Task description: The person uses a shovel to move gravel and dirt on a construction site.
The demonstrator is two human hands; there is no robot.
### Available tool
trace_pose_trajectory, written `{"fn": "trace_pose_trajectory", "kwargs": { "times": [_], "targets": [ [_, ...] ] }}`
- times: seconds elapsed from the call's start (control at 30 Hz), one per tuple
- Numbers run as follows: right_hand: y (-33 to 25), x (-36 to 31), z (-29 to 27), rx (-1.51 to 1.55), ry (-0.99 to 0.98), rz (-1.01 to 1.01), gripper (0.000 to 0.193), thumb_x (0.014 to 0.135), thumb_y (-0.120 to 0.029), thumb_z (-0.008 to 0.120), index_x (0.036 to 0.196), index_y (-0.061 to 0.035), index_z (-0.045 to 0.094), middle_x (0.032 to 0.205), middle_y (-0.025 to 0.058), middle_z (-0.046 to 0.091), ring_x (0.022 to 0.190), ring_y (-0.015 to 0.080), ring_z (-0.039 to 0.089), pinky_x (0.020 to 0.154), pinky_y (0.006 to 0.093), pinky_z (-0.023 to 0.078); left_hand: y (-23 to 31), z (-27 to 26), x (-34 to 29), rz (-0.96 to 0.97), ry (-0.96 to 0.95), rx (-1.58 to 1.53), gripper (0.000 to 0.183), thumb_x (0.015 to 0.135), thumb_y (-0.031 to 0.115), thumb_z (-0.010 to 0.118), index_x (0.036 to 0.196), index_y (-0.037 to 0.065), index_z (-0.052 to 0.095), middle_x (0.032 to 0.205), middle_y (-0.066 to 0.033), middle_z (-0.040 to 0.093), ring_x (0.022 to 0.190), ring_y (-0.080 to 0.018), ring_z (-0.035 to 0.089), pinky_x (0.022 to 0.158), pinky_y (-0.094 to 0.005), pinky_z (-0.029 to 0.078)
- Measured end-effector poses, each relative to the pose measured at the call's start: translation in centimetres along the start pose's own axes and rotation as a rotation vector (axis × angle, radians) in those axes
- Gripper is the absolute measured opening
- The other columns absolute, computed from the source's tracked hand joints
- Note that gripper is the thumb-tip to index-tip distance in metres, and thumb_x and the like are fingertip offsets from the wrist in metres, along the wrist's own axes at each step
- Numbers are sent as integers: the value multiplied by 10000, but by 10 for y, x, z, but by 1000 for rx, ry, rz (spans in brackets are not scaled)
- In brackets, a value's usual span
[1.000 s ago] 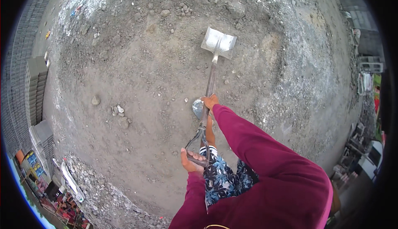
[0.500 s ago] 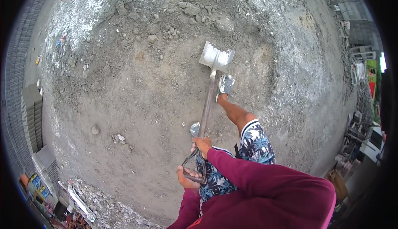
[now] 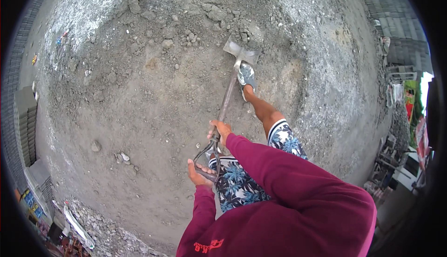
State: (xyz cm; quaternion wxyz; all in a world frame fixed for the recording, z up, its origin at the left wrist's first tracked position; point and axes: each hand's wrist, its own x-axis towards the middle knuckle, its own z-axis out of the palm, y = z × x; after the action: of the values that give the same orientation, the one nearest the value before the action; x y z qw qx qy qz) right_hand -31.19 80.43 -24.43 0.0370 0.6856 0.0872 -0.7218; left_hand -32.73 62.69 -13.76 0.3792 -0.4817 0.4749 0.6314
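A shovel (image 3: 228, 97) slants away from me, its metal blade (image 3: 251, 56) dug partly into the edge of a heap of loose grey soil (image 3: 219, 22). My left hand (image 3: 199, 173) is wrapped round the grip of its D-shaped handle. Farther up, where the handle meets the wooden shaft, my right hand (image 3: 220, 130) closes round it. My right foot, in a grey-and-white shoe (image 3: 247, 74), is right at the back of the blade, beside the shaft. The blade's front edge is hidden in the soil.
Grey dirt ground (image 3: 149, 122) spreads around me, with a few stones (image 3: 123, 157) at the left. Stacked grey blocks (image 3: 26, 122) line the far left. Gravel (image 3: 116, 231) lies at the lower left, and assorted clutter (image 3: 389, 161) at the right edge.
The shovel has moved forward, its blade going from bare ground into the soil. Both hands have moved forward and slightly left with it, and the right foot has come up behind the blade.
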Motion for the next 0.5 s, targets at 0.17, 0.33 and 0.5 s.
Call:
{"fn": "trace_pose_trajectory", "kwargs": {
  "times": [0.17,0.33,0.5],
  "targets": [
    [-38,113,-2,50,117,-28,605,685,-290,769,1125,23,498,845,201,610,648,331,641,550,491,540,-10,-20,77,114,512,255,659,697,748,607,608,136,379,514,-42,404,410,-225,414,415,-387,393],
    [-133,187,-5,59,178,-143,460,728,-217,724,1040,27,490,722,133,592,537,252,605,440,380,478,-4,-9,90,127,662,257,573,762,655,581,605,143,376,499,-35,384,401,-223,399,398,-383,372],
    [-161,165,-21,-100,232,-82,396,774,-155,655,1066,11,445,731,126,549,529,262,570,441,413,493,-32,-17,45,138,777,214,506,802,571,544,582,153,362,466,-19,335,374,-194,353,395,-346,346]
  ]
}}
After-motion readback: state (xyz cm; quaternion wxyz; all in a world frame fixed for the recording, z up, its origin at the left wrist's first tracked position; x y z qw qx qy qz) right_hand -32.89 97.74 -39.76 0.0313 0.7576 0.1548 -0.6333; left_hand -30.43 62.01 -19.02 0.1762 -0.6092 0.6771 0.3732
